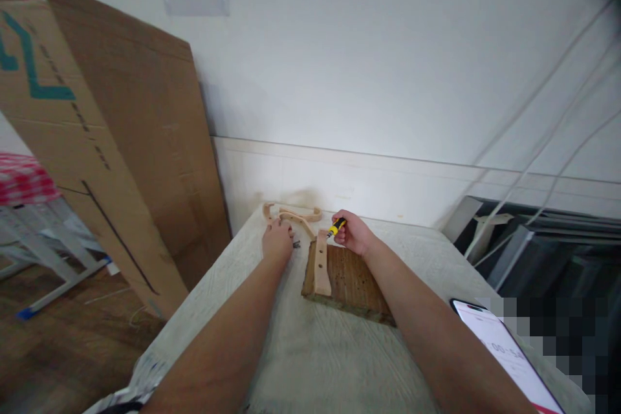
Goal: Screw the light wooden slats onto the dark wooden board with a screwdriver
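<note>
My right hand [356, 233] grips a yellow and black screwdriver [335, 228], its tip pointing down and left over the top end of a pale wooden strip [321, 265]. Dark holes run along that strip, which lies across the left part of a brown wooden board [356, 281]. To the left, my left hand [278, 239] rests low on the cloth with its fingers forward and somewhat apart, partly hidden. Beside its fingertips lie small dark screw-like pieces [296, 244]. Curved pale wooden pieces [301, 214] lie just beyond that hand.
A cloth-covered table [295, 349] stands against the white wall [369, 77]. On its right side lies a phone [502, 349] with a lit screen. A tall cardboard box [140, 110] stands at the left; dark panels [563, 252] and white cables [548, 129] are at the right.
</note>
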A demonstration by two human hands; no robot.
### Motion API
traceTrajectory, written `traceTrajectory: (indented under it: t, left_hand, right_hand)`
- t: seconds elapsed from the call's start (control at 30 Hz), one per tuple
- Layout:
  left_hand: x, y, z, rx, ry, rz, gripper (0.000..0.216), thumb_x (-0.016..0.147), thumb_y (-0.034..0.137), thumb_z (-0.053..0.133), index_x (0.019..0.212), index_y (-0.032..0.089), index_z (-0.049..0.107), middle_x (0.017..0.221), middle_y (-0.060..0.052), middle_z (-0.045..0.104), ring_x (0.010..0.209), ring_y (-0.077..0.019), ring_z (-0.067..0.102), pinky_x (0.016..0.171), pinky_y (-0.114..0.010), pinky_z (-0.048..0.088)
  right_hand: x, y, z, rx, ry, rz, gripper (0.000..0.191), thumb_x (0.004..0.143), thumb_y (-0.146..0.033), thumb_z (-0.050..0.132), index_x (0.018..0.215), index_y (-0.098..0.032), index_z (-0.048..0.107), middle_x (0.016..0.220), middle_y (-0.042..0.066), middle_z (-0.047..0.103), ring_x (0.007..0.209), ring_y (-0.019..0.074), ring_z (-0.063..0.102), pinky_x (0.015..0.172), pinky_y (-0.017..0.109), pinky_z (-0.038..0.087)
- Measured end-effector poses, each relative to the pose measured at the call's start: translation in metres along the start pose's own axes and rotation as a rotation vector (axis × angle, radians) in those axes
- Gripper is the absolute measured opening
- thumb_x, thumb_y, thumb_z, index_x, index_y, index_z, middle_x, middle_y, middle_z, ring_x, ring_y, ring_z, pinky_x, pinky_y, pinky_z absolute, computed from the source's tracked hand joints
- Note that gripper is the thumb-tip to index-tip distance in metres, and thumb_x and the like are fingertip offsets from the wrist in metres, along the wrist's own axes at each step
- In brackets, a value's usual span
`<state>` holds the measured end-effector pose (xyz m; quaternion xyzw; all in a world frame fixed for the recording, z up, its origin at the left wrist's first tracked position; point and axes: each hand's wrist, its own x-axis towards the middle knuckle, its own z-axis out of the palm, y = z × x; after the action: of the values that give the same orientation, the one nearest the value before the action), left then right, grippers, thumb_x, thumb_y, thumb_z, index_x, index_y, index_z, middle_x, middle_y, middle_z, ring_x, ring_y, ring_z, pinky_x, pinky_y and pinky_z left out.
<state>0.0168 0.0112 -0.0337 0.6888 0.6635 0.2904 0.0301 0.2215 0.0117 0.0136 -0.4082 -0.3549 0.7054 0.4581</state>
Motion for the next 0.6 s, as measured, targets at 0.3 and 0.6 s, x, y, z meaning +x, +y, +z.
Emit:
traceTrajectory:
  t: [0.3, 0.6]
  left_hand:
    - [-0.002, 0.014, -0.011, -0.160, 0.147, 0.188, 0.030, 0.092, 0.017, 0.043, 0.109, 0.017, 0.067, 0.127, -0.008, 0.061, 0.117, -0.0195, 0.056, 0.105, -0.035, 0.042]
    - [-0.023, 0.033, -0.025, -0.216, 0.422, 0.691, 0.038, 0.083, 0.005, 0.047, 0.112, 0.019, 0.068, 0.134, -0.011, 0.056, 0.131, -0.0258, 0.045, 0.107, -0.047, 0.043]
  right_hand:
    - [-0.001, -0.003, -0.001, 0.050, 0.048, -0.041, 0.016, 0.065, -0.026, 0.055, 0.056, -0.020, 0.043, 0.037, -0.009, 0.032, 0.034, 0.0054, 0.023, 0.034, 0.018, 0.018]
    - [0.003, -0.007, -0.007, 0.086, 0.135, -0.169, 0.014, 0.058, -0.023, 0.048, 0.052, -0.022, 0.035, 0.035, -0.008, 0.029, 0.032, 0.0061, 0.020, 0.031, 0.020, 0.017]
